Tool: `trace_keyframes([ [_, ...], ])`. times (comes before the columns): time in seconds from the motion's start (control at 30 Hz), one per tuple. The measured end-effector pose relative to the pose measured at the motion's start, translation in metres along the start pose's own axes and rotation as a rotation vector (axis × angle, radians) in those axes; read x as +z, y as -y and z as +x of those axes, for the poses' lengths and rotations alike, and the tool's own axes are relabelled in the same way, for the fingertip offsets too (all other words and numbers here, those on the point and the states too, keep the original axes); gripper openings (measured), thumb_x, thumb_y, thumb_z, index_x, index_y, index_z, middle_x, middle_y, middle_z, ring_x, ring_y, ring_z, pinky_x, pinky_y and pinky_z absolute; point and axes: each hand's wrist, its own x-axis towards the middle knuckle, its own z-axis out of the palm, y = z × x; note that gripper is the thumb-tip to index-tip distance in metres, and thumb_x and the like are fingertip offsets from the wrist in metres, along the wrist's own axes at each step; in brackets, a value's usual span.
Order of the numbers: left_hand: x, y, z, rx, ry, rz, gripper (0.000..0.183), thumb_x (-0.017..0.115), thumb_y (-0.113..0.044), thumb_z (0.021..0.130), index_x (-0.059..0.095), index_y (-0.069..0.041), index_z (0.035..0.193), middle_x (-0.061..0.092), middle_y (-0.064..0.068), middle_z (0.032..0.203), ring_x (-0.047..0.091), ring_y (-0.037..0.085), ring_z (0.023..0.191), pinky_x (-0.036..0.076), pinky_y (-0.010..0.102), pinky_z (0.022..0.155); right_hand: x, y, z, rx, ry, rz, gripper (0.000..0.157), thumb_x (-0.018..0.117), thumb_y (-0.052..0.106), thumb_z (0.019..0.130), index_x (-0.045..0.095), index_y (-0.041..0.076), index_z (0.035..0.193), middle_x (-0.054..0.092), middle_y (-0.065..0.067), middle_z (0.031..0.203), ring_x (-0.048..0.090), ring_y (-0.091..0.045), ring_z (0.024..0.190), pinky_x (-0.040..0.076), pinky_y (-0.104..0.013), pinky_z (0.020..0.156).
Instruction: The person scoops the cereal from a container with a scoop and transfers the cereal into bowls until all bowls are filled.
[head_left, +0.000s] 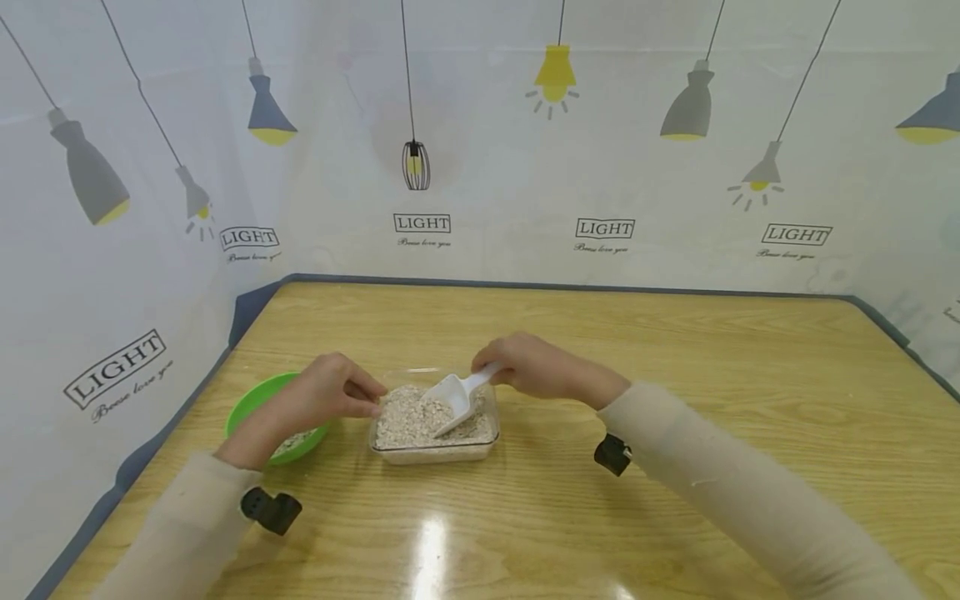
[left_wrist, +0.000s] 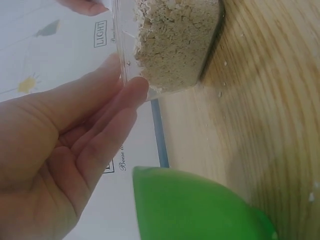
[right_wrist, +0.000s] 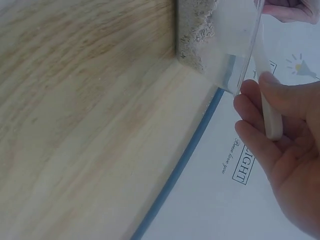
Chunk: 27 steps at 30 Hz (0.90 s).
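A clear rectangular container [head_left: 435,454] filled with rolled oats [head_left: 408,417] stands on the table. My left hand [head_left: 333,390] pinches the container's left rim between thumb and fingers, as the left wrist view shows close up. With my right hand [head_left: 536,367] I grip the handle of a white scoop [head_left: 456,400], its bowl tilted down into the oats. In the right wrist view the scoop handle [right_wrist: 271,117] lies between thumb and fingers, above the container's rim. A green bowl [head_left: 247,402] with some oats in it sits left of the container, partly hidden behind my left forearm.
The wooden table [head_left: 675,358] has a dark blue edge along its back and sides. A few loose flakes [left_wrist: 220,94] lie on it near the container. A white curtain [head_left: 487,150] printed with lamps hangs behind and at the sides.
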Motion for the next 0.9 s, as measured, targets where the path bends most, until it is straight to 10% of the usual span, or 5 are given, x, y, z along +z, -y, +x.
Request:
trace_keyframes([
  [0.9,-0.003,0.002,-0.008,0.097,0.041,-0.003,0.029,0.069,-0.011,0.085,0.066,0.006,0.108,0.068,0.013,0.098,0.066,0.019,0.084,0.054,0.028,0.069,0.001,-0.01,-0.018,0.053,-0.105,0.132,0.021,0.061,-0.001,0.088,0.065,-0.002,0.108,0.064,-0.013,0.107,0.061,-0.025,0.099,0.05,-0.035,0.084],
])
